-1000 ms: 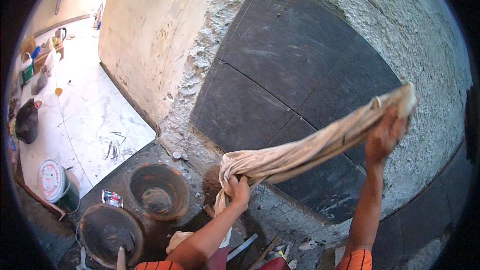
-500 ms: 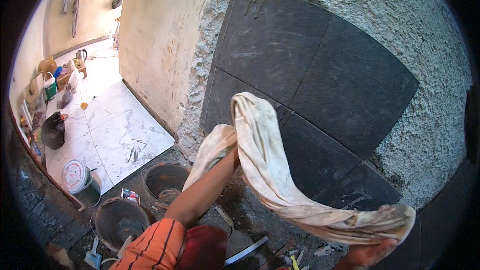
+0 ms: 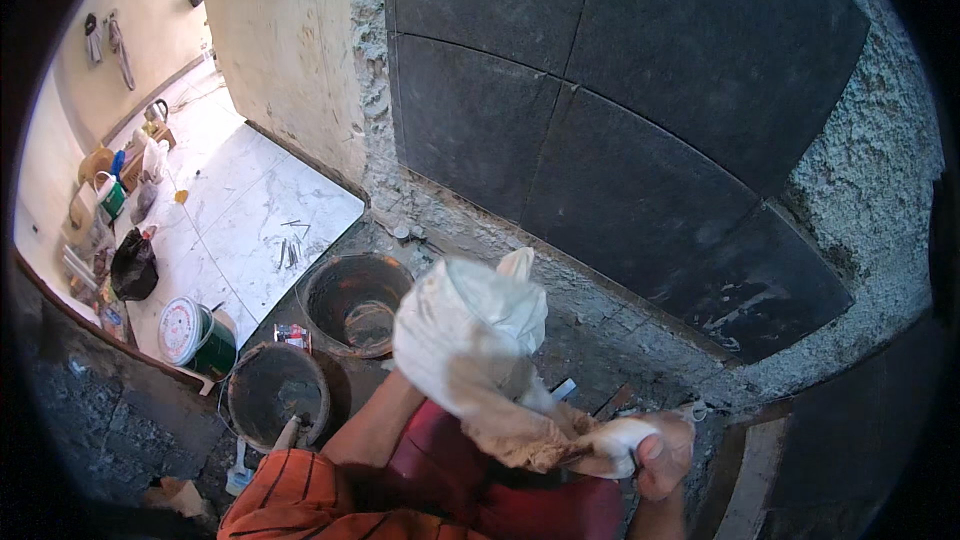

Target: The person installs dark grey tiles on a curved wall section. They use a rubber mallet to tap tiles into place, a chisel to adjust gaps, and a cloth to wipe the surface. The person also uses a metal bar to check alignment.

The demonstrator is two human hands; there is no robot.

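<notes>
A crumpled, dirty white-and-brown cloth [image 3: 470, 330] is bunched below the dark wall tiles, in front of my body. My right hand [image 3: 658, 455] grips one end at the lower right, thumb over a white fold. My left forearm [image 3: 375, 425] runs up beneath the cloth's larger bunch, which hides my left hand. Red fabric [image 3: 430, 460] covers my legs underneath, beside my orange striped sleeve [image 3: 280, 500].
Two dark buckets [image 3: 355, 305] [image 3: 275, 395] stand left of me. A lidded green pail [image 3: 197, 338] and a black bag [image 3: 133, 265] sit near the white tiled floor [image 3: 250, 240]. Dark tiles [image 3: 660, 220] face me on a rough wall [image 3: 850, 170]; debris lies along its foot.
The cloth, stretched out a second ago, is now bunched lower and nearer my body. Both hands have come down, the left slipping out of sight under it. The view has tilted downward.
</notes>
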